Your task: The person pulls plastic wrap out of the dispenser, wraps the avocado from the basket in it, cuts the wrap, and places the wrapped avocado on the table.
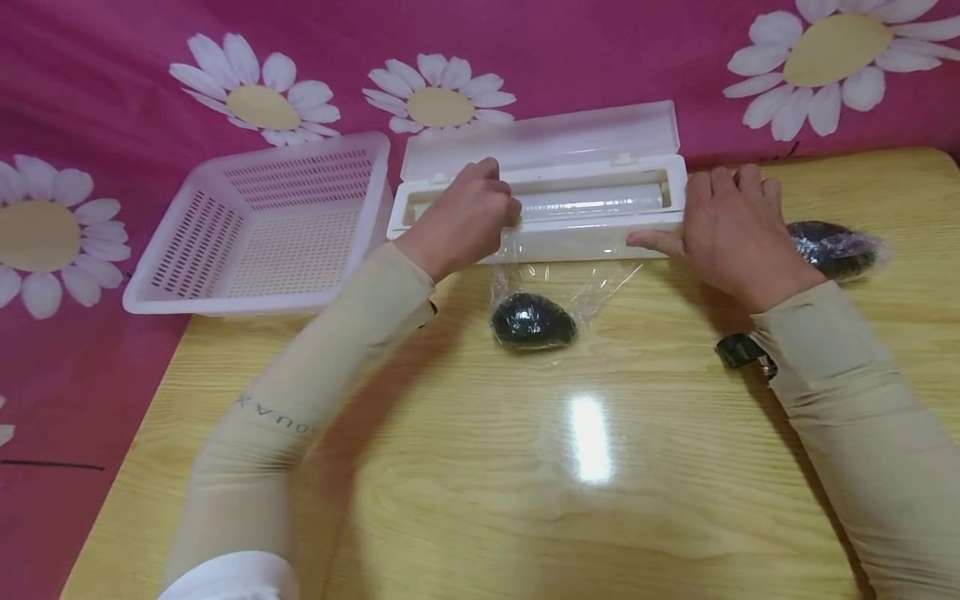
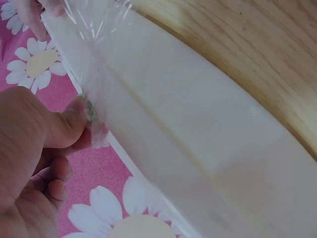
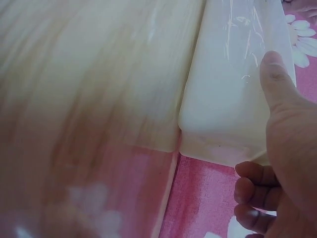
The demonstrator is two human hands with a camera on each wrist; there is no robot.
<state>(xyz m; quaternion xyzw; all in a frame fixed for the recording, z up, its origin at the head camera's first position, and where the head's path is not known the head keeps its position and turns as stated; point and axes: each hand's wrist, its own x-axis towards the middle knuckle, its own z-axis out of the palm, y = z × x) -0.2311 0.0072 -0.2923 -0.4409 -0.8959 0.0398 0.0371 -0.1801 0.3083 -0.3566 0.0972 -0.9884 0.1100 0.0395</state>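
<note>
A white cling film box [image 1: 585, 243] stands at the table's back with its lid [image 1: 540, 137] raised, showing the film roll [image 1: 592, 201] inside. My left hand [image 1: 472, 212] pinches the cling film [image 2: 100, 111] at the box's rim, where a small green piece [image 2: 89, 110] shows by the thumb. Around the box's right end my right hand [image 1: 731, 225] grips, its thumb [image 3: 275, 79] along the front wall. Film runs down from the box to a dark, shiny oval fruit [image 1: 532, 321] lying in front of it.
A white slotted plastic basket [image 1: 258, 304] stands left of the box, partly over the table's edge. Another dark oval thing wrapped in film [image 1: 836, 250] lies beyond my right wrist. Behind the table [image 1: 525, 500] hangs a pink flowered cloth [image 1: 570, 50].
</note>
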